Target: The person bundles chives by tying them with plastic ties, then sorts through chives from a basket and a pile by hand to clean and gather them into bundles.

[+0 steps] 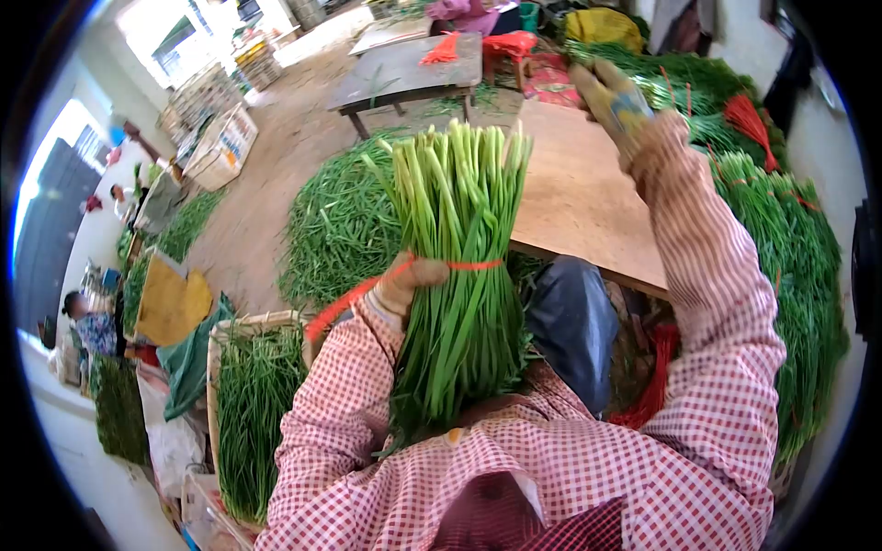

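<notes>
My left hand (411,279), in a soiled glove, is closed around the middle of a thick bunch of garlic chives (459,220). Pale cut ends point up and dark leaves hang toward my lap. An orange-red tie strip (354,303) crosses the bunch at my thumb, its loose tail trailing left. My right hand (614,103), gloved too, is stretched out far ahead over the back right of a wooden board (574,184). Its fingers look extended and apart, with nothing visible in them. Close to it lies a heap of loose chives (707,101).
Tied bunches (781,239) are stacked along my right. Red strips (663,367) hang beside my knee. A chive pile (340,220) covers the floor ahead, near a low dark table (413,73). A crate of chives (257,404) stands left. Other people sit farther off.
</notes>
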The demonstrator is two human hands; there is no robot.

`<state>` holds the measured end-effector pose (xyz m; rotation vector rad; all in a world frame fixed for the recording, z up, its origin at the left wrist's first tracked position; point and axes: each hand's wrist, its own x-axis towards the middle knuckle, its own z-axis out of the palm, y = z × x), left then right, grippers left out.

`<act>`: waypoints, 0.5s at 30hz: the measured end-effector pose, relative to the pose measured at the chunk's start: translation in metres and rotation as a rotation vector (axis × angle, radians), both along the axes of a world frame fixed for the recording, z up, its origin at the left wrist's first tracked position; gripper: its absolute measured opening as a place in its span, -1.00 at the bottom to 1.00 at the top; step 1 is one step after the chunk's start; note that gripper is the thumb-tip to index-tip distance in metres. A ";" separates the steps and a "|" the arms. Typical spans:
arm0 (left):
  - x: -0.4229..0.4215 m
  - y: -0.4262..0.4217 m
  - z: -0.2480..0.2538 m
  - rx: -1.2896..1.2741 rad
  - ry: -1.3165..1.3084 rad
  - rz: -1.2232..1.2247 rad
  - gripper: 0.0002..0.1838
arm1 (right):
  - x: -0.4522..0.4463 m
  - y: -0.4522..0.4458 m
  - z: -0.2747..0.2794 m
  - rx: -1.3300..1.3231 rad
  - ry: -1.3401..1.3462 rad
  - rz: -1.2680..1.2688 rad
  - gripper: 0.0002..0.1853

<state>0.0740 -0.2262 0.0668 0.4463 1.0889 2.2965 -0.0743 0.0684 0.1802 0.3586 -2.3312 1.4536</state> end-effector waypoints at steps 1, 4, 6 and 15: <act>0.002 -0.002 0.008 -0.002 0.008 0.022 -0.37 | 0.011 0.000 -0.008 0.006 -0.035 0.070 -0.65; -0.009 -0.009 0.012 0.169 -0.068 0.037 -0.35 | 0.063 -0.025 -0.046 0.095 -0.113 0.366 -0.74; -0.019 -0.015 0.005 0.150 -0.072 0.100 -0.34 | 0.106 -0.052 -0.055 -0.028 -0.109 0.425 -0.71; -0.013 0.007 0.004 0.016 0.054 0.216 -0.25 | 0.092 -0.090 -0.028 0.084 0.024 0.522 -0.60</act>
